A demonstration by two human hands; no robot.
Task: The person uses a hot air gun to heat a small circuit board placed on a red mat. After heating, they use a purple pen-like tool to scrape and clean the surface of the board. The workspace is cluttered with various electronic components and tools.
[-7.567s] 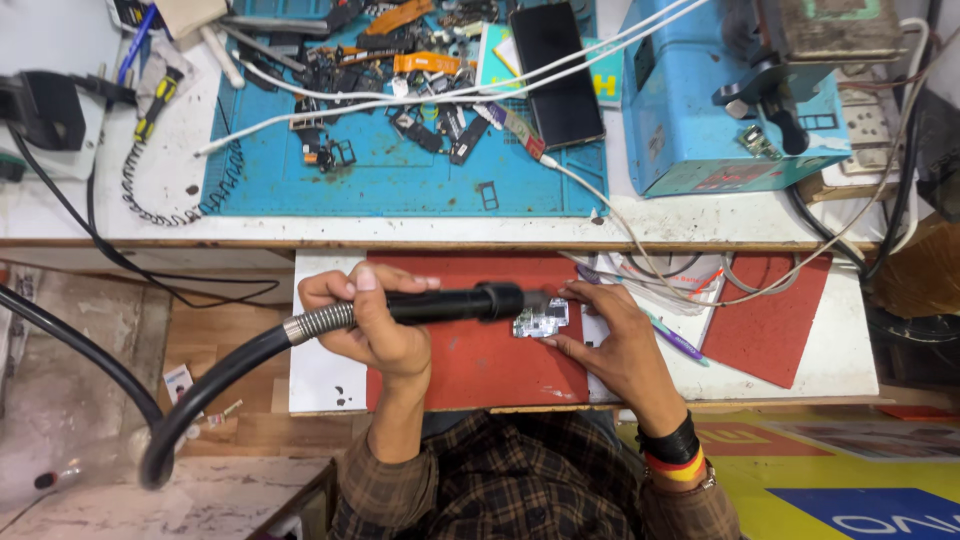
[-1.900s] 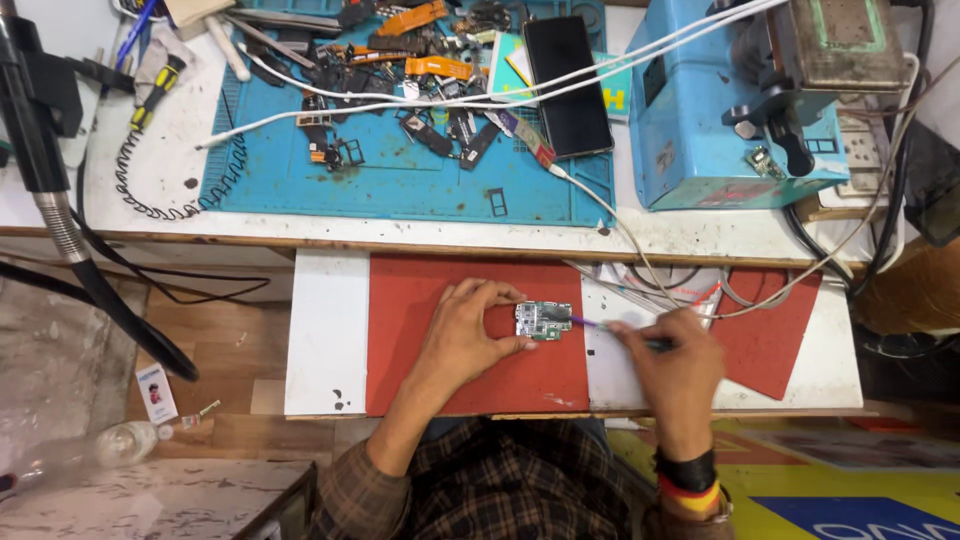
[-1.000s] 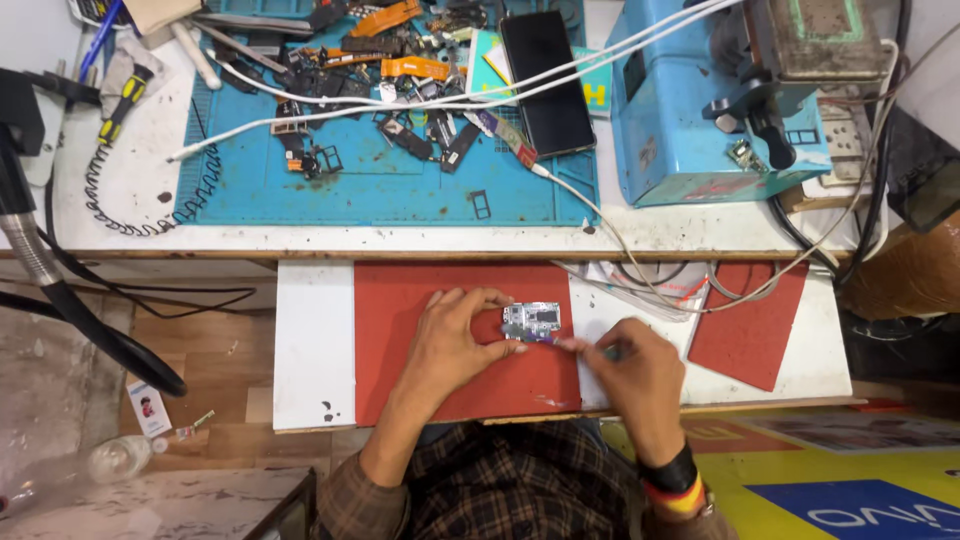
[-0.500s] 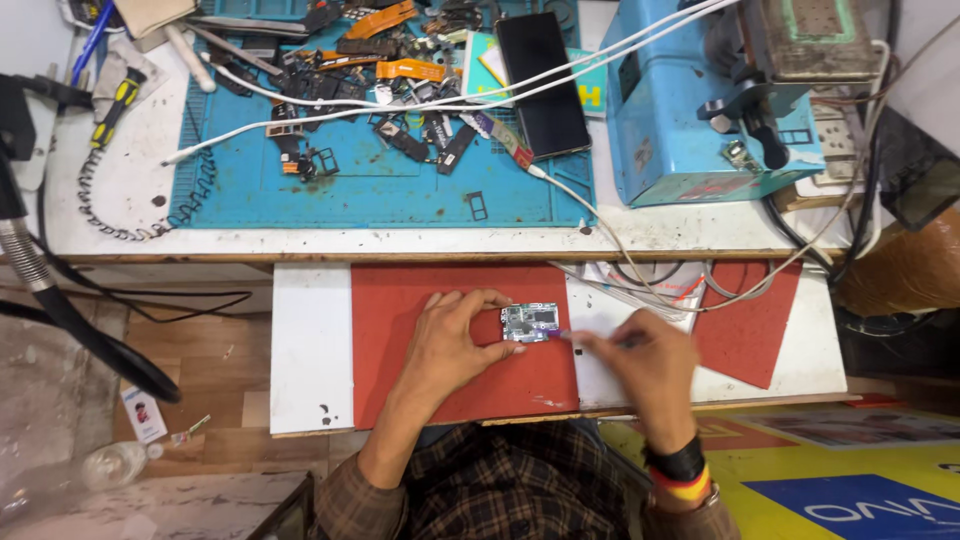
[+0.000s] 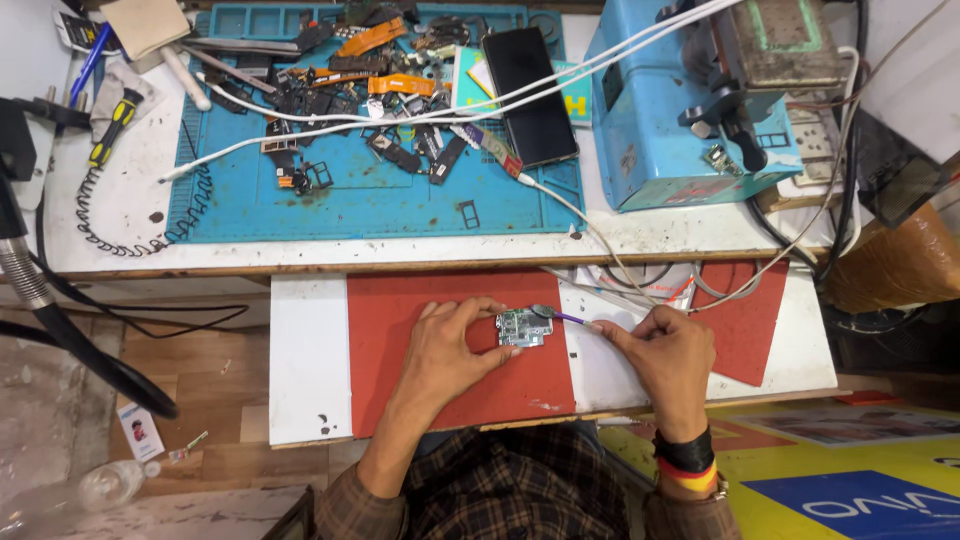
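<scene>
A small green circuit board (image 5: 524, 327) lies on a red mat (image 5: 410, 390) on the pull-out white shelf (image 5: 298, 360). My left hand (image 5: 455, 345) pinches the board's left edge with fingertips. My right hand (image 5: 668, 350) grips a thin purple-handled tool (image 5: 562, 316), its metal tip touching the board's upper right corner. A band with red and yellow stripes is on my right wrist.
Above, a blue work mat (image 5: 350, 190) carries several phone parts, flex cables and a dark phone (image 5: 528, 95). A blue machine (image 5: 690, 100) stands at the right. White cables (image 5: 600, 250) trail down to the shelf. A black hose (image 5: 60, 330) hangs at the left.
The hot-air handle that my left hand held over the board is gone to the left. My left hand now steadies the board, and my right hand brought the purple tool to it.
</scene>
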